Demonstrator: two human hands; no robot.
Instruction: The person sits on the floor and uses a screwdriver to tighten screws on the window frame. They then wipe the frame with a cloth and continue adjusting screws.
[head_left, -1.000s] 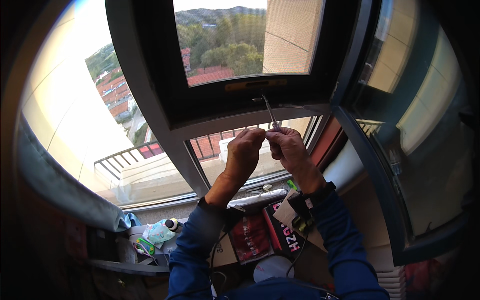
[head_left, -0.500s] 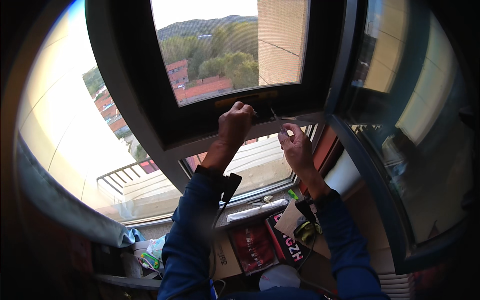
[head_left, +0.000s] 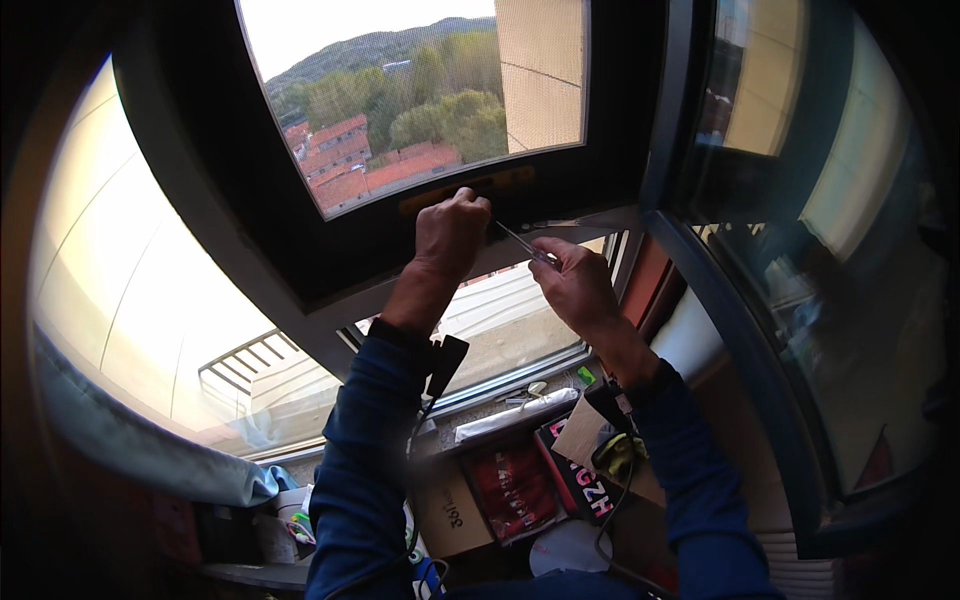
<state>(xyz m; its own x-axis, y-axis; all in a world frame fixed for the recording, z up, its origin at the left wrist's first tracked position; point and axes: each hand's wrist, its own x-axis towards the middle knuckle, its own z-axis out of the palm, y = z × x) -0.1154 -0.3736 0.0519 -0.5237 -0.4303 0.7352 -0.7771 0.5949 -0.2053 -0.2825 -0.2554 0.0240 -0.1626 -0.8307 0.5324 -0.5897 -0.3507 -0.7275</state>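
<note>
My right hand is closed on a screwdriver with a clear handle and a thin metal shaft. The shaft slants up and left, its tip close to my left hand. That hand is closed against the lower rail of the dark window frame; what its fingers hold, if anything, is hidden. A yellow-brown bar lies along the rail just above and behind my left fist. Above it, a mesh screen fills the frame.
An open glazed sash stands at the right. Below lie a white wrapped roll on the sill, a red packet, a cardboard box and a dark box with pink lettering. A pale blue curtain hangs lower left.
My right hand has moved left relative to the frame, and the screwdriver now slants more toward my left hand. The left fist stays at the rail. The whole view has shifted slightly.
</note>
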